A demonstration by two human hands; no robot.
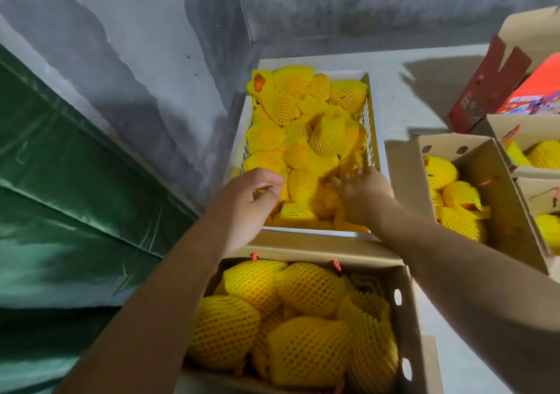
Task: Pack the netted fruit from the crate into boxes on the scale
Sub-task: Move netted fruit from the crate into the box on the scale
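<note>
Yellow netted fruit (pixel 303 126) heaped in crate (pixel 373 126), under both hands. Left hand (pixel 251 193) pinching netting for pickup; right hand (pixel 360 187) spread, empty. Box (pixel 404 318) below wrists, nearly full.

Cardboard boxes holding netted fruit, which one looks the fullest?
The cardboard box nearest the camera, below both forearms: netted fruit is piled to its rim. The box on the right still shows bare inner wall above its fruit.
</note>
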